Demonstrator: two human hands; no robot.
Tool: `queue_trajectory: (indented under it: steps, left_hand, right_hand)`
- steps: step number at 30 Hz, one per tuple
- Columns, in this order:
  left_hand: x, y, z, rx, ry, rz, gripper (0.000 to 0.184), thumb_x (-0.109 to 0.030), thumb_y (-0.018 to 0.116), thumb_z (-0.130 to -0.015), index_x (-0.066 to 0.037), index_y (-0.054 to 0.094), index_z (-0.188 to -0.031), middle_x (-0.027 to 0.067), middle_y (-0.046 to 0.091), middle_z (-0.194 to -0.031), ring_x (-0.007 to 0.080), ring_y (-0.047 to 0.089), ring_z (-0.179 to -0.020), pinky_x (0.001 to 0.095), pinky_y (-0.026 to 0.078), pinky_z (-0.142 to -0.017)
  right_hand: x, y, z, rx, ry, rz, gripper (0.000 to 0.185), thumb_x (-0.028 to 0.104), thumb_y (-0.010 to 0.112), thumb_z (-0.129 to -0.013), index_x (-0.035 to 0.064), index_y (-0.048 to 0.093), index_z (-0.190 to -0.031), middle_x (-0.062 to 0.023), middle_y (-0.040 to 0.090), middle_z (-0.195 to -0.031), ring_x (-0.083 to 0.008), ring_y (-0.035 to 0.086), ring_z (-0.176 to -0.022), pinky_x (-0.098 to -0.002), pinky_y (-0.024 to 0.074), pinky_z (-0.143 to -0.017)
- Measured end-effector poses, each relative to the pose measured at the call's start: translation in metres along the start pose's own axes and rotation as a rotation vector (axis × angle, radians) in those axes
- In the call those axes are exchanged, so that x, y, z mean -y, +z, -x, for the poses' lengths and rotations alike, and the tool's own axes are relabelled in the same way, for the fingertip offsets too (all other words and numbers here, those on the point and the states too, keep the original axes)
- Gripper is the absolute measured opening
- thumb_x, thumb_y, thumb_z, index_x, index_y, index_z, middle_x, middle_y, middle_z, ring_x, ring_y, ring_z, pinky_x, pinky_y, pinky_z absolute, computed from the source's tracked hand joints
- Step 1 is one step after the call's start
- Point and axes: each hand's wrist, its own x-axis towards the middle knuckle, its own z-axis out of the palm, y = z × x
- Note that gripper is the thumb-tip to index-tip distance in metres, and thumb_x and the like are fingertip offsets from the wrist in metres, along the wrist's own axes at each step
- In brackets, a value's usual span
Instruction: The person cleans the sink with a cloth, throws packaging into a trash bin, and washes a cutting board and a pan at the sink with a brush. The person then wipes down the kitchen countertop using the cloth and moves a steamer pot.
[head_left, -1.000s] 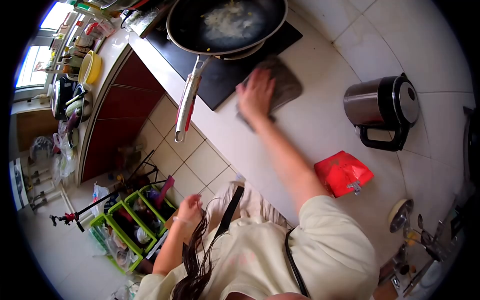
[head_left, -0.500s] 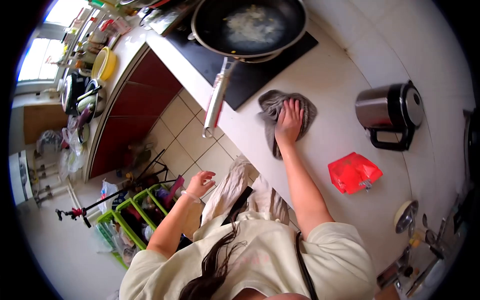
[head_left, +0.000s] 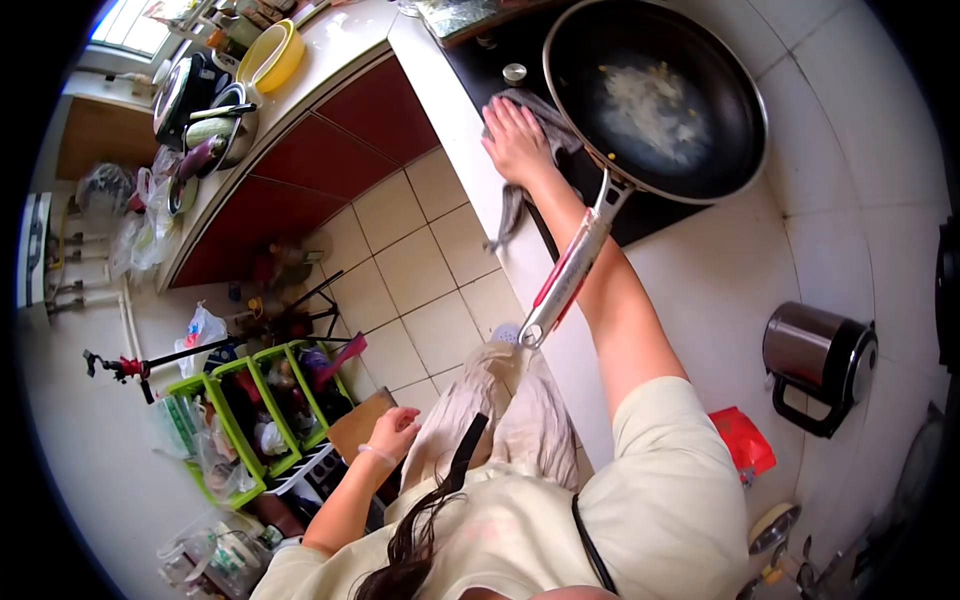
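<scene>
My right hand (head_left: 520, 145) presses on a grey cloth (head_left: 552, 122) at the stove's near-left edge, the cloth bunched beneath the palm and fingers. One end of the cloth hangs toward the counter's edge. Right beside it stands a black frying pan (head_left: 735, 110) with a pale, wet food (head_left: 655, 105) and a few yellow bits inside. Its long silver-and-red handle (head_left: 570, 275) passes over my right forearm. Held low beside my trousers, my left hand (head_left: 393, 432) is empty, its fingers loosely bent.
The black stove (head_left: 650, 228) is set on the white counter (head_left: 690, 265). A steel kettle (head_left: 815, 360) and a red packet (head_left: 745, 440) stand on the right. Green crates (head_left: 235, 440) and a tripod (head_left: 215, 350) are at lower left. A yellow basin (head_left: 272, 58) sits on the far counter.
My right hand has carried the grey cloth from the open counter to the stove's left edge. The view has shifted, and the left hand's fingers look more curled.
</scene>
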Motion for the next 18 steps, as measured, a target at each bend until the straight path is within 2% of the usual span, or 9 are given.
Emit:
queue_trajectory:
  steps: [3, 4, 5, 7, 9, 11, 13, 17, 18]
  left_hand:
    - [0.013, -0.001, 0.006, 0.015, -0.008, -0.012, 0.03, -0.012, 0.068, -0.079, 0.0, 0.062, -0.106, 0.0137, 0.061, -0.099, 0.0216, 0.063, -0.091, 0.0309, 0.051, -0.081]
    - [0.02, -0.002, 0.007, 0.023, -0.022, -0.018, 0.031, -0.013, 0.068, -0.079, -0.001, 0.062, -0.107, 0.0134, 0.061, -0.099, 0.0216, 0.063, -0.092, 0.0309, 0.051, -0.082]
    - [0.026, -0.002, 0.003, 0.04, -0.025, -0.014, 0.031, -0.013, 0.068, -0.079, -0.001, 0.062, -0.107, 0.0134, 0.061, -0.099, 0.0216, 0.063, -0.092, 0.0309, 0.051, -0.082]
    - [0.03, -0.006, -0.001, 0.057, -0.053, -0.013, 0.032, -0.013, 0.069, -0.079, -0.001, 0.062, -0.107, 0.0128, 0.061, -0.099, 0.0213, 0.063, -0.092, 0.0309, 0.051, -0.082]
    - [0.005, -0.018, -0.005, 0.091, -0.063, -0.015, 0.032, -0.013, 0.068, -0.079, -0.001, 0.062, -0.107, 0.0125, 0.062, -0.101, 0.0206, 0.062, -0.092, 0.0309, 0.05, -0.082]
    - [-0.003, -0.028, -0.016, 0.12, 0.015, -0.128, 0.026, -0.006, 0.063, -0.083, 0.001, 0.06, -0.108, 0.0086, 0.065, -0.099, 0.0165, 0.062, -0.092, 0.029, 0.05, -0.082]
    - [0.018, -0.044, -0.04, 0.12, 0.007, 0.025, 0.026, -0.005, 0.063, -0.083, 0.001, 0.06, -0.108, 0.0079, 0.064, -0.098, 0.0157, 0.062, -0.091, 0.0283, 0.05, -0.081]
    - [0.044, -0.062, -0.053, 0.104, 0.008, 0.093, 0.029, -0.01, 0.067, -0.08, 0.0, 0.062, -0.107, 0.0109, 0.064, -0.095, 0.0177, 0.062, -0.087, 0.0293, 0.051, -0.078]
    - [0.052, -0.074, -0.061, 0.111, -0.017, 0.159, 0.029, -0.01, 0.067, -0.08, -0.001, 0.062, -0.107, 0.0103, 0.064, -0.095, 0.017, 0.062, -0.087, 0.0292, 0.051, -0.077]
  right_hand:
    - [0.005, 0.001, -0.033, 0.016, -0.006, -0.167, 0.059, 0.04, 0.048, -0.09, 0.0084, 0.039, -0.138, -0.0142, 0.034, -0.146, -0.0245, 0.027, -0.137, -0.0378, 0.0133, -0.114]
    - [0.005, -0.001, -0.029, -0.014, 0.037, -0.271, 0.059, 0.042, 0.051, -0.088, 0.0135, 0.04, -0.138, -0.0138, 0.033, -0.146, -0.0253, 0.026, -0.137, -0.0418, 0.0124, -0.114]
    - [0.003, -0.006, -0.016, -0.001, 0.046, -0.262, 0.059, 0.042, 0.051, -0.088, 0.0135, 0.04, -0.138, -0.0138, 0.033, -0.146, -0.0253, 0.026, -0.137, -0.0418, 0.0124, -0.114]
    - [0.02, -0.027, 0.03, 0.037, 0.116, 0.02, 0.058, 0.041, 0.055, -0.086, 0.0171, 0.042, -0.138, -0.0135, 0.032, -0.147, -0.0266, 0.024, -0.138, -0.049, 0.0122, -0.112]
    - [0.034, -0.046, 0.065, 0.052, 0.196, 0.046, 0.058, 0.04, 0.057, -0.084, 0.0201, 0.043, -0.137, -0.0138, 0.03, -0.147, -0.0277, 0.022, -0.138, -0.0549, 0.0128, -0.11]
    - [0.047, -0.063, 0.084, 0.071, 0.24, 0.093, 0.059, 0.035, 0.059, -0.084, 0.0221, 0.041, -0.138, -0.0121, 0.03, -0.147, -0.0286, 0.024, -0.137, -0.0535, 0.0172, -0.109]
    - [0.077, -0.068, 0.124, 0.102, 0.412, 0.15, 0.06, 0.032, 0.059, -0.084, 0.0217, 0.039, -0.14, -0.0119, 0.03, -0.147, -0.0291, 0.024, -0.137, -0.0535, 0.0165, -0.109]
    - [0.086, -0.037, 0.083, 0.074, 0.47, 0.256, 0.057, 0.03, 0.056, -0.087, 0.0225, 0.037, -0.141, -0.0077, 0.03, -0.148, -0.0281, 0.024, -0.137, -0.0516, 0.0161, -0.11]
    - [0.087, -0.008, 0.03, 0.01, 0.449, 0.267, 0.055, 0.032, 0.054, -0.088, 0.0227, 0.038, -0.14, -0.0072, 0.03, -0.148, -0.028, 0.025, -0.137, -0.0509, 0.0167, -0.11]
